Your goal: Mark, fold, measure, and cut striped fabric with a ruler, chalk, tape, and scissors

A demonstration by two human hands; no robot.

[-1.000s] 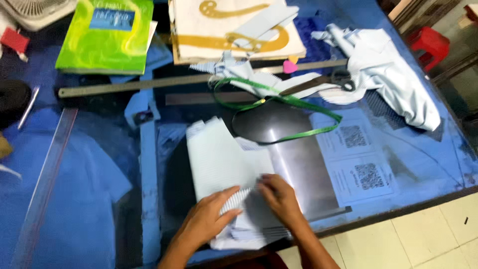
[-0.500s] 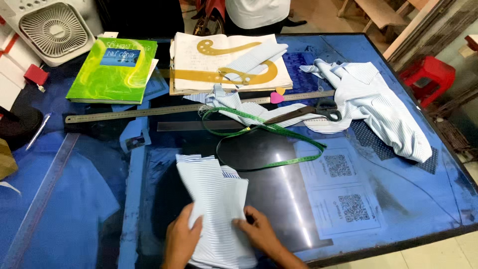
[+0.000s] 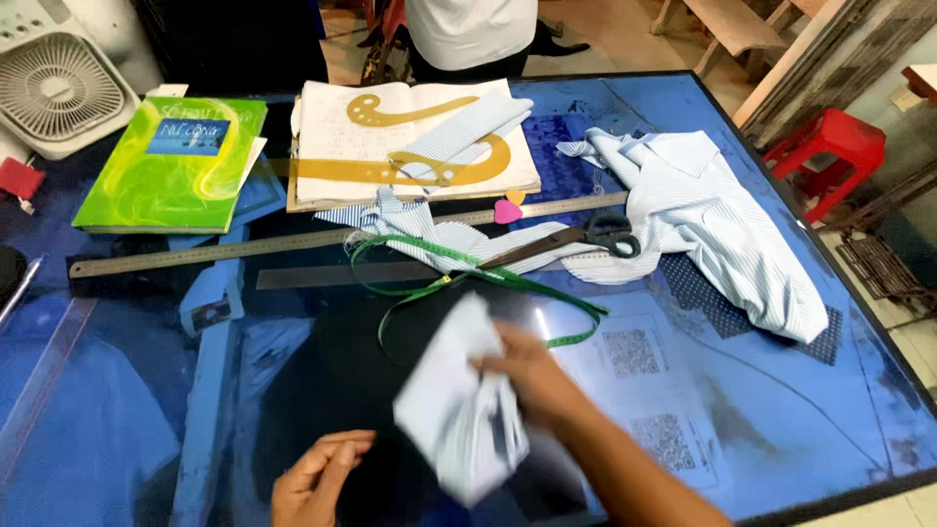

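- gripping a crumpled piece of pale striped cloth (image 3: 459, 415), the right hand (image 3: 532, 376) has its fingers closed on it, lifted just above the glass table (image 3: 781, 429) near the front edge.
- left hand (image 3: 317, 478) lies open, palm down, on the table left of the cloth, holding nothing.
- a green measuring tape (image 3: 468, 278) loops just beyond; scissors (image 3: 586, 237) lie farther right.

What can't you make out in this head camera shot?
- Pale fabric piece: motion-blurred, so its shape and folds are unclear.
- Right hand: blurred; fingers partly behind the fabric, grip uncertain.
- Left hand: cut off by the bottom edge.
- Fan: cropped at the left edge.
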